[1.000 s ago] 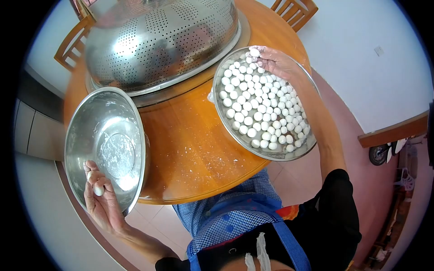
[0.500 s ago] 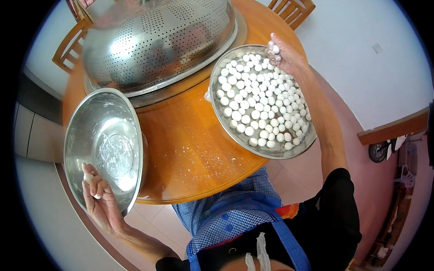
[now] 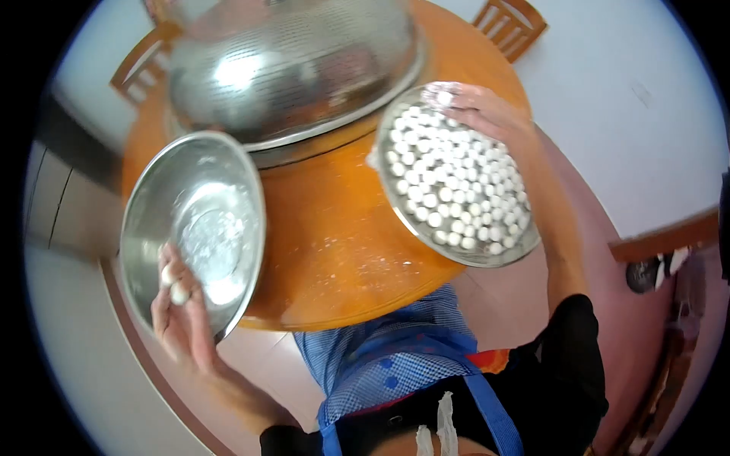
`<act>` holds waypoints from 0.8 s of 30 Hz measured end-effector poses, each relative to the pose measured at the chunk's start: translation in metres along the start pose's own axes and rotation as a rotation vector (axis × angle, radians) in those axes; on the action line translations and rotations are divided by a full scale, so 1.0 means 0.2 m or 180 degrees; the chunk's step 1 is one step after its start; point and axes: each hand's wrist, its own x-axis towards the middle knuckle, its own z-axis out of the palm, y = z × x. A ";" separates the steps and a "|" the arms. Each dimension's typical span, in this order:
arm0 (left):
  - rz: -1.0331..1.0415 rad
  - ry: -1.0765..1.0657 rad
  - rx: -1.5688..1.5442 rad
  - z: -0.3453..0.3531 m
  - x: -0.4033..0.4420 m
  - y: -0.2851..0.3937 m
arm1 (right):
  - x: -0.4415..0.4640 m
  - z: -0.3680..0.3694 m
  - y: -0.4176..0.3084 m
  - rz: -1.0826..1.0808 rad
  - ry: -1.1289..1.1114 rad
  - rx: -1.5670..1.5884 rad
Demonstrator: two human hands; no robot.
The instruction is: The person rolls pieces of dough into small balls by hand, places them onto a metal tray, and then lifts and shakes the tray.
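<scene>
My left hand is raised over the near side of a steel bowl, its fingers curled around two small white dough balls. At the far rim of a round metal tray, my right hand has floury fingers around another white ball, partly blurred by motion. Many similar white balls cover the tray. White residue coats the inside of the bowl.
A large perforated steel cover stands at the back of the round wooden table. White crumbs dot the tabletop near its front edge. Wooden chairs stand behind the table.
My right hand has turned and its fingers have stretched leftward over the tray's far rim. My left hand has tilted, showing two balls between its fingers. The whole view has shifted slightly.
</scene>
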 end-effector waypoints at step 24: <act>0.0000 -0.0325 -0.0017 -0.01 0.03 -0.09 | 0.20 1.48 0.01 -0.0231 -0.1706 -0.0722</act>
